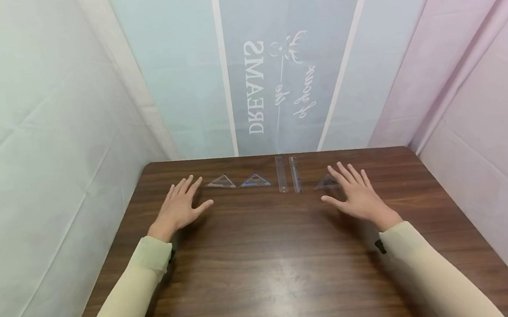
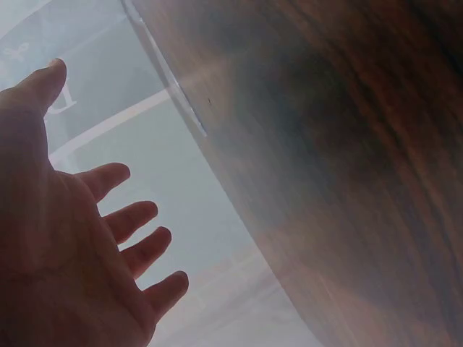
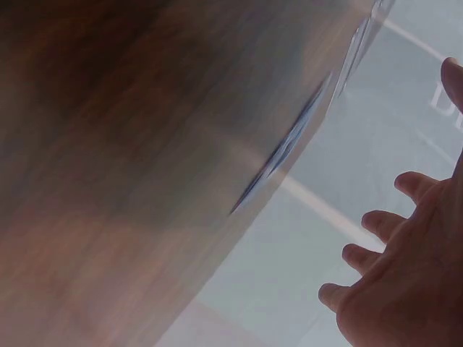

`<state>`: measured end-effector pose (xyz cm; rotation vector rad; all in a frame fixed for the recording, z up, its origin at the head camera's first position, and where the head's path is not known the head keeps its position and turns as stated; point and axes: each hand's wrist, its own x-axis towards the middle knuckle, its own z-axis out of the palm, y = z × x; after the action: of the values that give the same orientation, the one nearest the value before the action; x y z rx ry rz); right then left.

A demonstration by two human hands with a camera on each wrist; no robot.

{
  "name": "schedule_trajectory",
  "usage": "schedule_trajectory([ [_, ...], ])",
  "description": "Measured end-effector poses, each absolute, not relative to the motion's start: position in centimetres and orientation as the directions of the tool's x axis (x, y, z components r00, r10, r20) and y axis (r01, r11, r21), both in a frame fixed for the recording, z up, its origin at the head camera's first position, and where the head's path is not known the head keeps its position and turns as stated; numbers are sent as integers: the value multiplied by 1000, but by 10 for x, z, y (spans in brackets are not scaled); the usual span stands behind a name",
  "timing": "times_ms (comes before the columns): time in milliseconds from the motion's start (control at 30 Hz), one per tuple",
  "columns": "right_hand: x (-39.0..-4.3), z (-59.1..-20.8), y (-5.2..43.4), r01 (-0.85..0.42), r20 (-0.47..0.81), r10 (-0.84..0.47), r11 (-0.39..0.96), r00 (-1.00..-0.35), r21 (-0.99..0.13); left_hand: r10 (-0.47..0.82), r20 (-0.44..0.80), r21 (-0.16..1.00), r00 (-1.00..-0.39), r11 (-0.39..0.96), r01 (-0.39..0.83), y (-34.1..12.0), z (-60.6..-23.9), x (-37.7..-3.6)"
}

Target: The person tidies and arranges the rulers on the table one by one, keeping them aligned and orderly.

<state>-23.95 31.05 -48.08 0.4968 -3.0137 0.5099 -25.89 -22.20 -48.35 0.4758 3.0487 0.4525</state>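
Left hand (image 1: 178, 207) and right hand (image 1: 358, 195), fingers (image 2: 134, 220) spread, empty, are seemingly being readied for edge-pinching the set squares (image 1: 256, 181).

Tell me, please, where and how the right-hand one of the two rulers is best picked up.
Probably pinch the right-hand ruler across its long edges, close to its near end, coming from the near side: it is narrow, lies flat, and bare table fronts that end.

Dk brown table (image 1: 255, 270); blue backdrop (image 1: 184, 58) behind w/ white "DREAMS" lettering (image 1: 254, 87); pale L sheet (image 1: 39, 123), prob. cloth.
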Motion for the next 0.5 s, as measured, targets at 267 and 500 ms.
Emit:
schedule_trajectory([
  [267,-255,-481,277,-379,114,-361,881,-925,-284,305,8,289,-952,911,294,-220,-487,-269],
  [500,-268,-481,247,-422,119,-405,867,-907,-265,308,12,291,-951,909,298,-221,-491,-277],
])
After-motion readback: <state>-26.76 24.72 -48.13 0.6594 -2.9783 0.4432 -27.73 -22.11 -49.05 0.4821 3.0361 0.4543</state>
